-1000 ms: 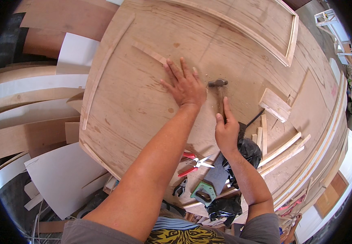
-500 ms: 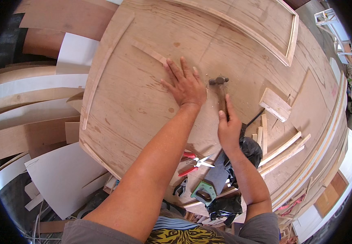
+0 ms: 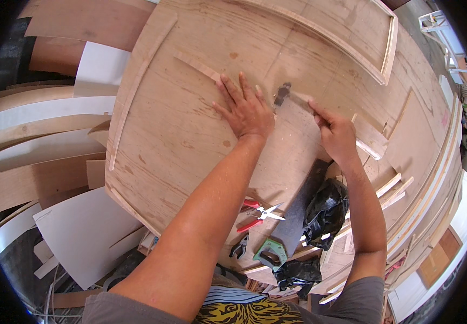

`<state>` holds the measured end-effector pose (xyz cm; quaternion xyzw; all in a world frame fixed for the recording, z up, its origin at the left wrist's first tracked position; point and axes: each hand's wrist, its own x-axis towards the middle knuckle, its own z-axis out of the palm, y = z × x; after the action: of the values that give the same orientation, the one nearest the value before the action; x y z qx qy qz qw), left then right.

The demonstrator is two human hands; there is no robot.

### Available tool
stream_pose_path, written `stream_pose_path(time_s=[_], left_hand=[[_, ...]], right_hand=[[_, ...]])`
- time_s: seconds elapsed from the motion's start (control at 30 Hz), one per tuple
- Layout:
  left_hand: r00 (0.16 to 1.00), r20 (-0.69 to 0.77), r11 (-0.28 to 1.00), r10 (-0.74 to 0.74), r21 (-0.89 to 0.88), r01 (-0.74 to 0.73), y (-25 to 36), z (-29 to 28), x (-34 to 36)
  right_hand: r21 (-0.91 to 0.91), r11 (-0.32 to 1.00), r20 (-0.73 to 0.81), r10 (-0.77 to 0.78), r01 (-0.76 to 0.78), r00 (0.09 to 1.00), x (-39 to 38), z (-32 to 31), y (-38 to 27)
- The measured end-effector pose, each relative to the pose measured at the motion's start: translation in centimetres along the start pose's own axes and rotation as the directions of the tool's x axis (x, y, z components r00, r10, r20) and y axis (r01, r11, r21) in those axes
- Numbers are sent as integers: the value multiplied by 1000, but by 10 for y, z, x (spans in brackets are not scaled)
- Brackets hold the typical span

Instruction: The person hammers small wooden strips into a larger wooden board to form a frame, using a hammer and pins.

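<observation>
My left hand (image 3: 247,112) lies flat with its fingers spread on a thin wooden strip (image 3: 195,66), which rests on a large plywood panel (image 3: 163,121). The strip's upper left end shows; the part under my palm is hidden. Gripped by its handle in my right hand (image 3: 338,132) is a hammer (image 3: 283,93). Its dark head, slightly blurred, is just right of my left fingers, close over the panel. I cannot tell whether it touches the wood.
Nearer to me lie red-handled snips (image 3: 262,215), small dark pliers (image 3: 239,246), a green-handled handsaw (image 3: 271,254) and a black plastic bag (image 3: 328,208). Wood strips (image 3: 390,189) lie at the right, a wooden frame (image 3: 346,43) at the far side, and stacked boards (image 3: 39,127) to the left.
My right hand has moved right and away from me, swinging the hammer so its handle points rightward and its head is farther off. My left hand has stayed in place.
</observation>
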<state>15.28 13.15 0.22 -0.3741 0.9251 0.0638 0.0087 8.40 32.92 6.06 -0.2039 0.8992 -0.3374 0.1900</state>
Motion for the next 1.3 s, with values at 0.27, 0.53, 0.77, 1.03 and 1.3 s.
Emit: stream_pose_path(time_s=[0.27,0.53,0.77,1.03,1.3], left_hand=[[1000,11,1000,-2,2,2,2,0,0],[1000,-3,1000,-15,-18,15,2,2,0],[1000,-21,1000,-8,-29,8,1,2,-1],[1000,-1,998,-15,-59,15,2,0,0],[1000,15,999,-19,-31,20,3,-2,0]], right_hand=[[23,1000,4,12,-12,1000,3,1,2],[158,987,-62,28,-18,998,3,9,12],[107,994,10,0,-1,1000,1,5,8],[151,988,56,-19,10,998,1,1,13],[96,993,0,63,-62,998,10,-4,8]])
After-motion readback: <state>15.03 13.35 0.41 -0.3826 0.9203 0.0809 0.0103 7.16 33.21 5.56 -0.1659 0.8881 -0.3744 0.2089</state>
